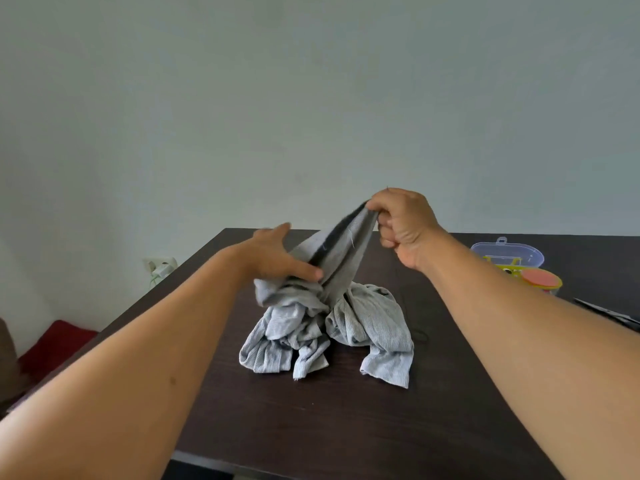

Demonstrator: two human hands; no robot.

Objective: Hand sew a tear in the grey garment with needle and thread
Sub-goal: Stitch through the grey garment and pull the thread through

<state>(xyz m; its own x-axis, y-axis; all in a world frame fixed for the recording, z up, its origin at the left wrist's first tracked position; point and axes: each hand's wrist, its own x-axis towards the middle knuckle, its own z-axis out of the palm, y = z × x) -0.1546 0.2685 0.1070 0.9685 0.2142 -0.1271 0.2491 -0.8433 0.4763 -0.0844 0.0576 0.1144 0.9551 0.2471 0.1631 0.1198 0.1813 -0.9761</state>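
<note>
On dark table point(346, 427), mid-surface: one grey garment point(329, 327), crumpled heap, one fold drawn up in taut ridge slanting up-right toward wall. Right hand point(403, 225) pinches ridge top, fingers curled. Left hand point(277, 256) loosened, fingers straight, lying against fold's lower side. Needle tip barely visible above right knuckles; thread hard to make out. One clear box point(509, 252) at right, scissors point(609, 313) cut off by edge.

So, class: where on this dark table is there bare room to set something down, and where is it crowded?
Bare table runs between the grey garment and the near edge, also left of the garment. The far right is crowded: clear plastic box, orange-lidded item, scissors.
</note>
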